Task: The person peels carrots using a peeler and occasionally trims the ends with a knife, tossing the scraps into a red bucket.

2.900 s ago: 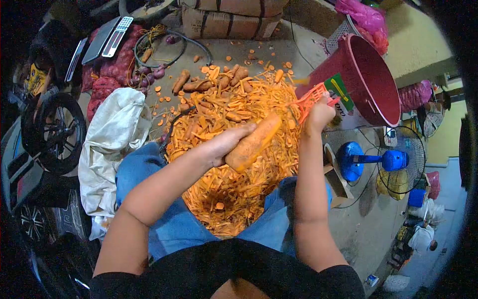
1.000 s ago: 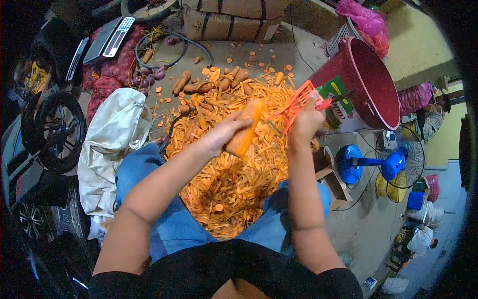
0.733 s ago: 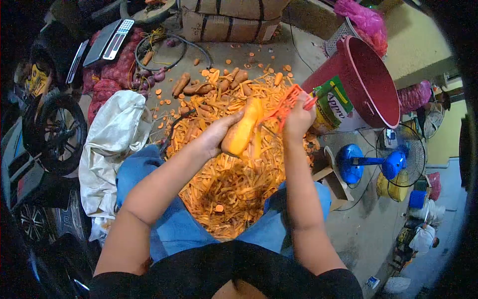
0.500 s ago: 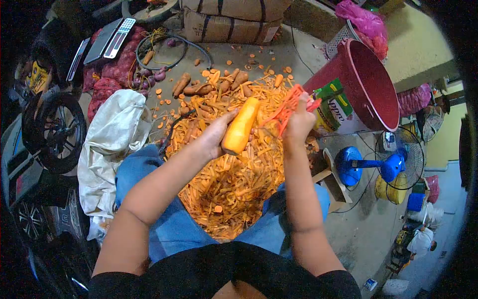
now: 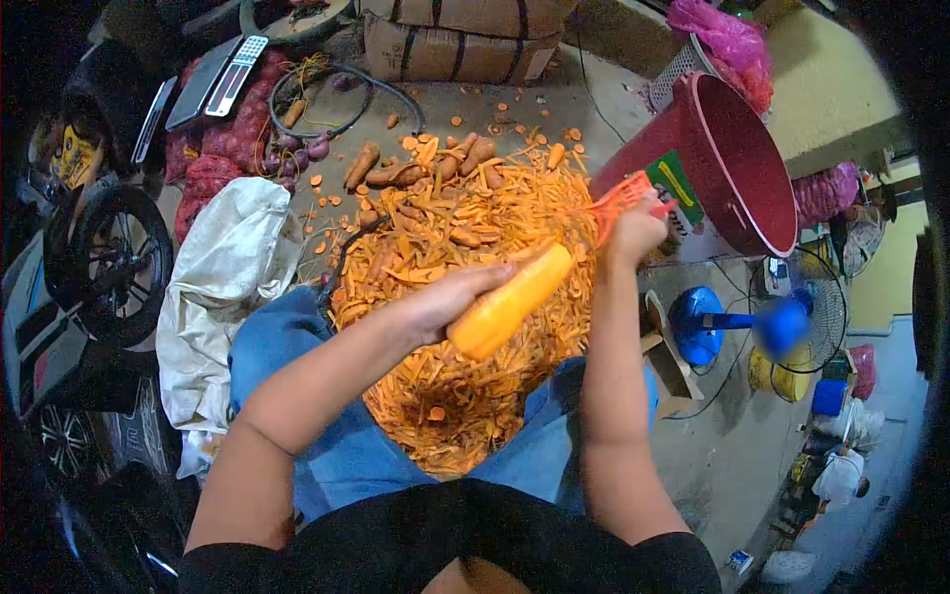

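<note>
My left hand (image 5: 450, 302) is closed around the lower side of a thick peeled carrot (image 5: 515, 302), bright orange and smooth, tilted with its far end up to the right. In my right hand (image 5: 638, 236) is an orange-red plastic peeler (image 5: 618, 201), held by its handle to the right of the carrot and apart from it. Beneath both hands, between my knees, spreads a large heap of orange peelings (image 5: 465, 381). Several brownish unpeeled carrots (image 5: 396, 174) lie along the heap's far edge.
A tilted dark red bucket (image 5: 643, 139) stands right of the heap. Farther right is a blue fan (image 5: 698, 322). On the left are a white sack (image 5: 223, 277), a motorcycle wheel (image 5: 124, 267) and red net bags (image 5: 208, 183) of onions. Boxes (image 5: 460, 51) sit at the back.
The carrot has swung from nearly upright to a rightward slant, its dark end no longer showing. My right hand and the peeler have moved right and slightly toward me.
</note>
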Tool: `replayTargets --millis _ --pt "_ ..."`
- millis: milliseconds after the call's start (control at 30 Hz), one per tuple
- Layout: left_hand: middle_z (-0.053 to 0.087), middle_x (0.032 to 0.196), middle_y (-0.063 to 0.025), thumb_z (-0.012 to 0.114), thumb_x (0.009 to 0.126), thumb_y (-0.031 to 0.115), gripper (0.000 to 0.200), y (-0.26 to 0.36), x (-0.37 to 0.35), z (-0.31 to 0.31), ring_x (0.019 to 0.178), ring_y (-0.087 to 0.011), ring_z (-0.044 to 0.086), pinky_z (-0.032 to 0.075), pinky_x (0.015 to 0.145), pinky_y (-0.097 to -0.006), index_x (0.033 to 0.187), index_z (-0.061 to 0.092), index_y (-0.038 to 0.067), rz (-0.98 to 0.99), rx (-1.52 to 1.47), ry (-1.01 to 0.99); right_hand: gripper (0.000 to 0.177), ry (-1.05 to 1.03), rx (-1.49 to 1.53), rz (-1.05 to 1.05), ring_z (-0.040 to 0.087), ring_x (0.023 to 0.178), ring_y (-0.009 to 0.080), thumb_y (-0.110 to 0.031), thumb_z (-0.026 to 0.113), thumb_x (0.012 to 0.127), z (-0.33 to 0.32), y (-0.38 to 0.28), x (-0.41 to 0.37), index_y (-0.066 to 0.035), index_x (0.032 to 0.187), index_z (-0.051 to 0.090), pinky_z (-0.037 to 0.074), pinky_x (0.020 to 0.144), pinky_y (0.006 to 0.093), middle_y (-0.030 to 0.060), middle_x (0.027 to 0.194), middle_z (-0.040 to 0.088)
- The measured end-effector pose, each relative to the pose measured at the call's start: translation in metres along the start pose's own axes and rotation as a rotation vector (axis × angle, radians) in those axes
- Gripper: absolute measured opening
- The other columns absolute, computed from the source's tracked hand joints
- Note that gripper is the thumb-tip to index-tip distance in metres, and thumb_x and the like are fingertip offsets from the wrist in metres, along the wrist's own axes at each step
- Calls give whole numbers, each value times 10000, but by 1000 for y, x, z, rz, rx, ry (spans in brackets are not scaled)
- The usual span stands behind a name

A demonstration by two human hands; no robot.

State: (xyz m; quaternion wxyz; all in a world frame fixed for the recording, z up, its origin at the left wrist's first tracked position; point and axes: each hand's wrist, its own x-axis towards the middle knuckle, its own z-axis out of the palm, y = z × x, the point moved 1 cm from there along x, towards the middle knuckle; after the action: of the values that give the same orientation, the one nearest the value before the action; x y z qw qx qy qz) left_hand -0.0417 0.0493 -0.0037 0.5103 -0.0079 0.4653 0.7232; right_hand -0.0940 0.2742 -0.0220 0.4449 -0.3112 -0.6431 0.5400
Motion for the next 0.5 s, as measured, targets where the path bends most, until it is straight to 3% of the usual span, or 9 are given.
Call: replayTargets --millis 67,133,167,333,367,433,500 --pt "545 856 -51 356 812 372 388 -3 4 -1 681 -128 536 449 582 -268 1030 445 63 -37 -98 49 204 -3 -2 30 427 517 87 -184 429 807 -3 -21 -7 -27 691 485 352 479 246 2 610 479" --pt "540 883 -53 328 819 375 395 6 5 -4 726 -134 538 453 622 -281 1037 441 65 -32 -128 82 203 -177 191 86 415 550 72 -197 433 808 6 -47 -37 -33 695 471 338 495 230 -5 618 462" --pt "530 850 -60 307 832 341 365 12 4 -5 711 -135 530 451 610 -283 1030 431 60 -30 -179 149 198 -279 84 -75 397 580 62 -199 439 808 7 -50 -51 -35 697 451 327 512 215 -11 626 440" --pt "529 833 -73 252 853 287 337 10 14 -10 679 -154 536 460 613 -286 1010 420 40 29 -352 202 192 -564 40 -38 394 592 77 -187 447 804 8 -76 -121 -14 722 459 334 523 229 -9 648 442" --pt "535 829 -73 251 853 290 345 2 19 -16 667 -150 541 465 601 -293 1003 428 35 40 -354 192 192 -568 40 -38 394 592 77 -187 447 804 10 -71 -118 -14 722 459 334 523 229 -9 648 442" --pt "547 830 -70 278 843 301 341 2 14 -19 668 -153 548 469 575 -304 1003 441 47 -5 -240 153 186 -395 53 -261 409 598 90 -175 441 804 16 -51 -98 -1 750 477 344 532 247 9 664 471" --pt "560 781 -61 330 828 324 341 8 2 -7 634 -151 556 470 525 -293 983 459 49 -67 -118 64 183 -194 13 -241 423 566 114 -144 431 796 18 -24 -46 -6 680 461 347 516 262 21 617 481"
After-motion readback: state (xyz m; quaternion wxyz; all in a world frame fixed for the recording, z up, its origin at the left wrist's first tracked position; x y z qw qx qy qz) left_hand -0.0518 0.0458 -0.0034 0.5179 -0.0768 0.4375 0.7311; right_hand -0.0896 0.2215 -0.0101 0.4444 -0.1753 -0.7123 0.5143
